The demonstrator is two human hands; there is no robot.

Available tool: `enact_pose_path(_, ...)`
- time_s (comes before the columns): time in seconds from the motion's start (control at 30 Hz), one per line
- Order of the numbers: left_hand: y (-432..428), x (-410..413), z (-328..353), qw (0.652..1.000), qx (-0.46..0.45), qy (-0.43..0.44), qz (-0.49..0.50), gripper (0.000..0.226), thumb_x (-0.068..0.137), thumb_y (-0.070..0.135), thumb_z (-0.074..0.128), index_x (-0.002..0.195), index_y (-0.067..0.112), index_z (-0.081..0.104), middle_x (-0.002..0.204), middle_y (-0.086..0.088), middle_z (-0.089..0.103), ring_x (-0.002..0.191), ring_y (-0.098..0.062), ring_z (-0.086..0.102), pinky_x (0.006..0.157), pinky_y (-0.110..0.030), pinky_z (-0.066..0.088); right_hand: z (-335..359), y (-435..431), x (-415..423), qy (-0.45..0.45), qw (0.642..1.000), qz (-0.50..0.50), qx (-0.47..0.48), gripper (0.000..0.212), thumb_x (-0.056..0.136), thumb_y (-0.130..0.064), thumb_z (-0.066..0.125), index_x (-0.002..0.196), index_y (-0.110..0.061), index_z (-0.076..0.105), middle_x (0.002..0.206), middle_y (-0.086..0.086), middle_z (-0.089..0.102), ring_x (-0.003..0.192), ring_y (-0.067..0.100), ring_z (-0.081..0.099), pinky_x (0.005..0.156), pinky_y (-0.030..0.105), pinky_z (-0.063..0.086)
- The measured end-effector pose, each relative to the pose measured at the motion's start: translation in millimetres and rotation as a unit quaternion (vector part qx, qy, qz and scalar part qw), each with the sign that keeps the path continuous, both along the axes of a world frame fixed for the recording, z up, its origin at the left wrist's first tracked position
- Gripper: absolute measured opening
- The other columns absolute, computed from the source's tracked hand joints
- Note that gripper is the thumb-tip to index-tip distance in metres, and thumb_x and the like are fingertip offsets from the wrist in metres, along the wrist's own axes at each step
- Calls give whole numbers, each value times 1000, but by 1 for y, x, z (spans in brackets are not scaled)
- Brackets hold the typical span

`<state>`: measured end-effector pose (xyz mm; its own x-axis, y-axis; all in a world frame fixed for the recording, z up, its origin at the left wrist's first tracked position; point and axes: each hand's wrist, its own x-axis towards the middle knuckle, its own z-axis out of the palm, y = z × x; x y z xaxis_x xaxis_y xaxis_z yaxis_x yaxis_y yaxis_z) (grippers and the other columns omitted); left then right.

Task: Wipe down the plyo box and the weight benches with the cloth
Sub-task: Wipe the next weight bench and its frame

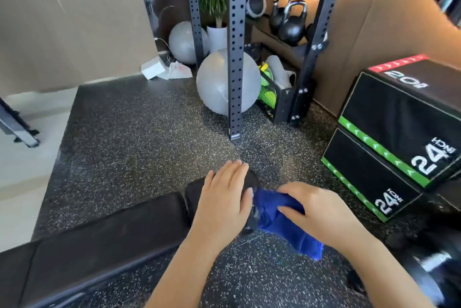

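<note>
A black padded weight bench runs from the lower left to the centre of the view. My left hand lies flat, fingers together, on the small end pad of the bench. Right beside it, my right hand grips a blue cloth against the side of that end pad; the cloth's loose end hangs down over the floor. A black plyo box with green and red stripes and "24 INCH" markings stands at the right, apart from both hands.
A grey perforated rack upright stands ahead on the speckled rubber floor, with a grey exercise ball behind it. Kettlebells sit on a shelf behind. A dark object lies at the lower right. A metal frame leg is at the far left.
</note>
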<state>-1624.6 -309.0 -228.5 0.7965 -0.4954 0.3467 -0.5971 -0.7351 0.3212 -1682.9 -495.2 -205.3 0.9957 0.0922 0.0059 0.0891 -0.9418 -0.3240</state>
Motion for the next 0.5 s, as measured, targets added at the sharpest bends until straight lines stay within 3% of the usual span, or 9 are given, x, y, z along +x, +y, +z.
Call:
enact_pose_path(0.13,-53,-4,1,996,-10,39,-78,55,91,38,27,136,12,44,142,-2,42,134,-17,33,109,-44,26,2,-43,-16,-21,998,-55,0,25,90,-35,53,113,-25,56,107,-8,61,96,16,59,77,30,44)
enact_pose_path(0.23,-82,4,0,989,-2,50,-142,50,95,33,34,141,15,35,148,3,32,138,-12,22,113,-37,17,3,-64,-27,-34,993,-109,13,21,90,-37,55,104,-22,59,96,-6,63,88,17,59,71,30,42)
enact_pose_path(0.43,-136,26,2,958,-24,23,-286,44,90,29,43,126,7,53,130,-6,54,122,-17,43,98,-41,39,5,-86,-49,-33,973,-230,-14,33,89,-49,44,107,-25,58,98,-10,62,89,14,58,64,23,34)
enact_pose_path(0.5,-154,29,4,942,-27,37,-331,44,90,28,44,128,7,52,131,-6,53,123,-20,45,100,-40,37,7,-91,-58,-18,958,-284,-18,31,91,-48,45,110,-27,56,101,-12,61,92,13,57,65,23,33)
